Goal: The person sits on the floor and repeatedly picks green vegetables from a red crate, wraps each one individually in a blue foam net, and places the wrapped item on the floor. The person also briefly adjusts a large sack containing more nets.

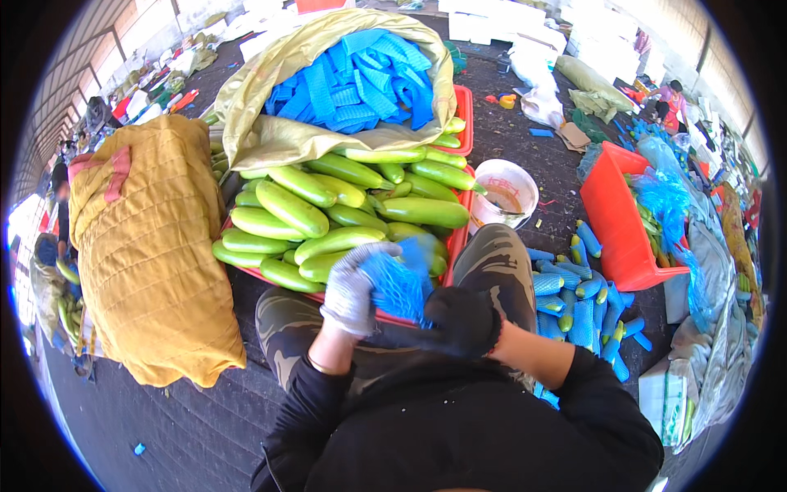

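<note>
My left hand (351, 289), in a pale grey glove, grips a crumpled blue foam net sleeve (398, 280), partly blurred by motion. The black-gloved right hand (464, 321) pinches the lower right end of the same sleeve; its fingertips are partly hidden. Both hands are above my lap, at the near edge of a red plastic crate (461, 246) heaped with light green zucchini (292, 209). Behind the heap, an open yellowish woven sack (258, 144) full of flat blue foam net sleeves (353, 83) rests on the zucchini and crate.
Sleeved zucchini (581, 295) lie piled on the floor at my right, beside a tilted red crate (621, 215). A white bucket (504, 190) stands behind my right knee. At left is a bulky load under a yellow quilted cover (154, 246). A person (670, 104) is at far right.
</note>
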Demonstrator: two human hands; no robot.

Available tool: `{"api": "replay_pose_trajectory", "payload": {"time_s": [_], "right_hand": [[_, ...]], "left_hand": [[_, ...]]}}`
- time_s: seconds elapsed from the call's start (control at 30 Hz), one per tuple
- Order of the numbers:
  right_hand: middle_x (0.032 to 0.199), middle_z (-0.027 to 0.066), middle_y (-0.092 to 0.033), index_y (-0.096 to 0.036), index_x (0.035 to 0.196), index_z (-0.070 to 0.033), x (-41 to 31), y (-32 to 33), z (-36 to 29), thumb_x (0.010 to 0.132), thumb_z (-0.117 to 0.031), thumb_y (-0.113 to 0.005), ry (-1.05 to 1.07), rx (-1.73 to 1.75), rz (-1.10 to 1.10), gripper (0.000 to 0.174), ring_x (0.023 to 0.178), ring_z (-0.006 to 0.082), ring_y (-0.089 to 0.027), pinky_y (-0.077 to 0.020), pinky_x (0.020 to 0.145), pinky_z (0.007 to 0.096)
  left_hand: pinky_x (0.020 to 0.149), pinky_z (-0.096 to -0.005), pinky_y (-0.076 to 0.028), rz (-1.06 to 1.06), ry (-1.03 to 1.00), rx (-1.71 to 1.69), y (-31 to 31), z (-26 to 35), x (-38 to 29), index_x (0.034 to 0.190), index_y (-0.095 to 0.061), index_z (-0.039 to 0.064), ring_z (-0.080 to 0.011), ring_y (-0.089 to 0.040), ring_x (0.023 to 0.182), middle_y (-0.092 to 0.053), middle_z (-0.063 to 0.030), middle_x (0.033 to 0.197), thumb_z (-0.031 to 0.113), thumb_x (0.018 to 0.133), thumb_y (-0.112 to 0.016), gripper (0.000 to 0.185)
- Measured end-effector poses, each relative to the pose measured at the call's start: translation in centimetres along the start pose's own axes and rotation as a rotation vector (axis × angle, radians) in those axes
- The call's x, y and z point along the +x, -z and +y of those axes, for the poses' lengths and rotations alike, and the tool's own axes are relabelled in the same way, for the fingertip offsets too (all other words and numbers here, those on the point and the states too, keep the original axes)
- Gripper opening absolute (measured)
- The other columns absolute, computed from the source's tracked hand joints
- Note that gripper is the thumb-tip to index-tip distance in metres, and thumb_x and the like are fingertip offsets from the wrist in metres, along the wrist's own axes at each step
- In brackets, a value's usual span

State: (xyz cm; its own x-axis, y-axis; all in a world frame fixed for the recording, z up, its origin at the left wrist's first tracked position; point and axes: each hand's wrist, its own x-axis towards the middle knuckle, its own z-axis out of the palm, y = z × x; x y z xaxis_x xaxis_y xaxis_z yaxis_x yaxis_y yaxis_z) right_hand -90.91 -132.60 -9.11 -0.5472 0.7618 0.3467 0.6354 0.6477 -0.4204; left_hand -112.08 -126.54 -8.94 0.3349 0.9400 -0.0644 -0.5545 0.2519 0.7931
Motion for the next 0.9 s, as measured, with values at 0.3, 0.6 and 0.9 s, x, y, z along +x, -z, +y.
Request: {"api": "replay_pose_trajectory", "payload": {"time_s": [0.3, 0.6, 0.9], "right_hand": [[0.098, 0.015, -0.07, -0.067, 0.11, -0.008, -1.9, -7.8, 6.3, 0.099, -0.022, -0.06, -0.073, 0.689, 0.106, 0.019, 0.089, 0.0333, -0.069, -0.0539, 0.078, 0.0438], [0.123, 0.0155, -0.069, -0.06, 0.134, -0.003, -4.0, -15.8, 6.1, 0.105, -0.019, -0.053, -0.331, 1.444, -0.199, 0.033, 0.112, 0.024, -0.066, -0.0528, 0.102, 0.0383], [0.135, 0.016, -0.063, -0.061, 0.134, -0.004, -3.9, -4.3, 2.3, 0.099, -0.022, -0.064, 0.096, 0.352, -0.053, 0.041, 0.121, 0.0313, -0.061, -0.0488, 0.107, 0.0427]], "left_hand": [[0.065, -0.0382, -0.053, -0.088, -0.377, 0.806, -4.1, -6.2, -5.4, 0.102, -0.066, 0.006, -0.0235, -0.064, 0.068, -0.063, -0.0115, 0.079, -0.003, 0.088, -0.069, 0.017], [0.088, -0.0453, -0.053, -0.045, -0.666, 2.317, 10.6, -0.6, 4.3, 0.114, -0.065, 0.004, -0.0383, -0.063, 0.106, -0.063, -0.0183, 0.109, 0.011, 0.077, -0.072, 0.039], [0.089, -0.0394, -0.058, -0.136, 0.168, 1.474, 1.6, 9.1, 1.5, 0.119, -0.067, -0.003, -0.0304, -0.073, 0.094, -0.07, -0.0189, 0.103, 0.016, 0.069, -0.083, 0.056]]}}
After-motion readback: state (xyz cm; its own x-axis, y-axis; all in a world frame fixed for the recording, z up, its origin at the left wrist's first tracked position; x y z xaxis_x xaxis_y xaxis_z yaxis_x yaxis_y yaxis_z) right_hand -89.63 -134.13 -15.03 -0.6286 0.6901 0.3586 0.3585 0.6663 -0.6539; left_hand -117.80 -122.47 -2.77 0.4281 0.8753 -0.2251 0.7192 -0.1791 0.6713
